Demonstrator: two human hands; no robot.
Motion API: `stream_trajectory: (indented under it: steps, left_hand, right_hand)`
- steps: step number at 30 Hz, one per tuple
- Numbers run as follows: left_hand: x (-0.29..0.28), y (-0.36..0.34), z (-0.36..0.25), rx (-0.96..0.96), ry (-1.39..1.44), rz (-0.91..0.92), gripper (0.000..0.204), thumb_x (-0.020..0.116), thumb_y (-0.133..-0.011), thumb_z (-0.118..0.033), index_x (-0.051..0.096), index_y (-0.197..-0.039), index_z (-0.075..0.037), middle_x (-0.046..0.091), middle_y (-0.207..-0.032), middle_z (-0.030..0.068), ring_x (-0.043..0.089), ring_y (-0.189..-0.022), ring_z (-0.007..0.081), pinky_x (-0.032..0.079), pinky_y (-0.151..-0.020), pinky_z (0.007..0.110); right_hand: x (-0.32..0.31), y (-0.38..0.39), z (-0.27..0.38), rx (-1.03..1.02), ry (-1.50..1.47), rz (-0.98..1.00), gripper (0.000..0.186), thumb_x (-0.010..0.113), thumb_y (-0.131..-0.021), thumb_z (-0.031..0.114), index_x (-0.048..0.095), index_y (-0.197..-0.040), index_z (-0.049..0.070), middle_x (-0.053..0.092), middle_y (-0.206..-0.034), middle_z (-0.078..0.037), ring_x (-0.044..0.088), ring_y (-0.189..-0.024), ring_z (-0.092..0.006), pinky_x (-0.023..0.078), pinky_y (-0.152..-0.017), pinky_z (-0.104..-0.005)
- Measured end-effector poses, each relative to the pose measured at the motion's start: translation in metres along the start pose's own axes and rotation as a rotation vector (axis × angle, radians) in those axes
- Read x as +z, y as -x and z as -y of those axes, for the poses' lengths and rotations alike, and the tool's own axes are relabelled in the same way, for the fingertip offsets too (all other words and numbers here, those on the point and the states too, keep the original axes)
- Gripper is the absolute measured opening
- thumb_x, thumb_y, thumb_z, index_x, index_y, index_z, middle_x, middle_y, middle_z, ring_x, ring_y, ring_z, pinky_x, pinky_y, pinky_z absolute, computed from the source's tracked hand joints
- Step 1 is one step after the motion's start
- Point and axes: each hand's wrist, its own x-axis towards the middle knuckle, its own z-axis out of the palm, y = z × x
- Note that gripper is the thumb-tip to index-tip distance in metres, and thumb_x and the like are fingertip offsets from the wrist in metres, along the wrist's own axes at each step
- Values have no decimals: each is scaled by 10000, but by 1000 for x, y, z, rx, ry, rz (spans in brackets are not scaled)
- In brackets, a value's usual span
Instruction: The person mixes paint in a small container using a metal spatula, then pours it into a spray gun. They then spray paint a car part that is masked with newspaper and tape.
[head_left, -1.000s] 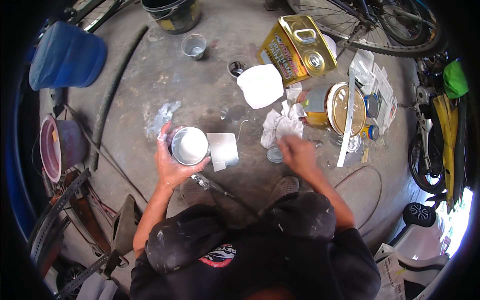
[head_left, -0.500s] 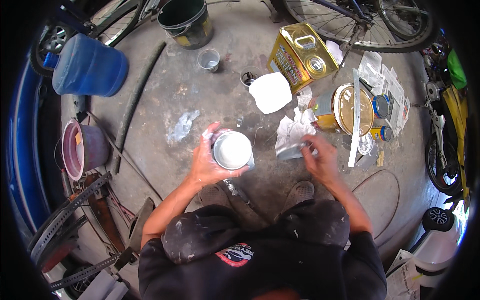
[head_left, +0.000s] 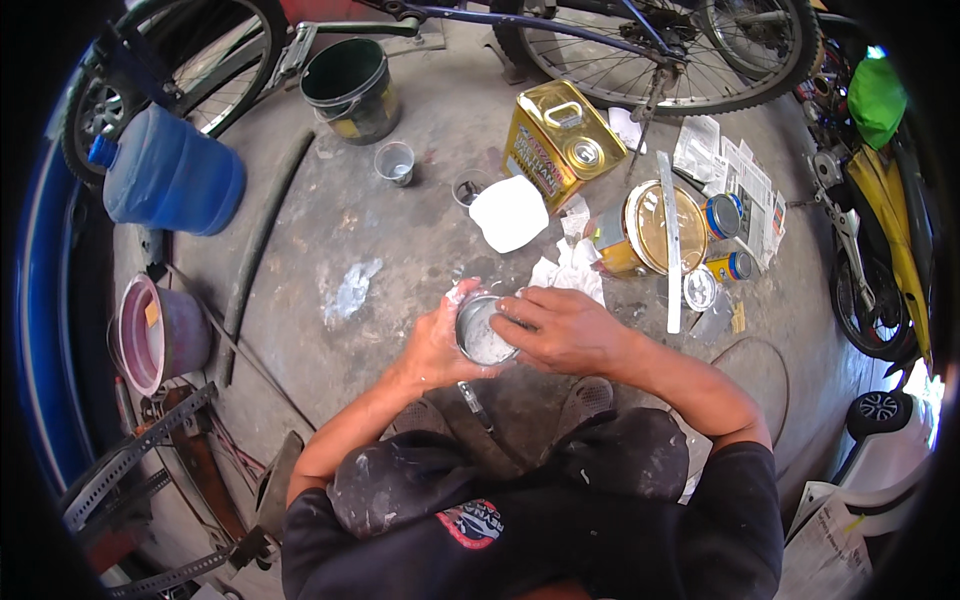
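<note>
While the left hand (head_left: 436, 335) wraps around the round metal can (head_left: 487, 345) from nine o'clock, the right hand (head_left: 558, 325) bends its fingers over the rim near two o'clock; whether they pinch anything, I cannot tell. Between both hands, the can seems to be at the lid-seating step; next likely calls for even downward pressure, can held steady.

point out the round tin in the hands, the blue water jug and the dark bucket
Round tin (head_left: 483, 346), head view: its top
Water jug (head_left: 178, 172), head view: its blue side
Dark bucket (head_left: 367, 112), head view: its outer wall
</note>
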Motion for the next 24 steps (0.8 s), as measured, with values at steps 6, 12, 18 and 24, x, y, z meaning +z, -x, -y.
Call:
stream_trajectory:
  steps: [6, 12, 18, 24]
  left_hand:
    - [4, -1, 1, -61, 10, -8, 1110, 989, -552, -349, 362, -1410, -30, 649, -1235, 152, 655, -1141, 276, 522, -991, 386]
    - [10, -3, 4, 18, 34, -154, 1104, 970, -562, -414, 376, -1405, -20, 675, -1174, 194, 698, -1060, 330, 568, -900, 408]
    - [8, -2, 5, 10, 16, -113, 1104, 982, -539, -362, 376, -1394, -16, 670, -1195, 158, 674, -1107, 282, 532, -965, 379]
    - [14, -2, 2, -98, 49, -126, 1105, 973, -510, -285, 395, -1411, -11, 680, -1176, 157, 683, -1050, 245, 546, -929, 369]
  right_hand:
    - [-1, 9, 13, 149, -105, 92, 529, 724, -868, 270, 557, -1284, -11, 529, -1356, -278, 600, -1180, -385, 524, -957, -455]
    - [33, 16, 1, 112, -158, -91, 594, 747, -863, 278, 546, -1385, 79, 475, -1444, -278, 539, -1291, -407, 459, -1088, -453]
    - [57, 27, 1, 169, -330, -261, 556, 755, -863, 315, 594, -1358, 120, 467, -1488, -213, 498, -1338, -387, 451, -1098, -434]
    - [64, 28, -4, 413, -718, -161, 620, 807, -805, 347, 613, -1360, 147, 463, -1515, -162, 440, -1392, -358, 346, -1165, -434]
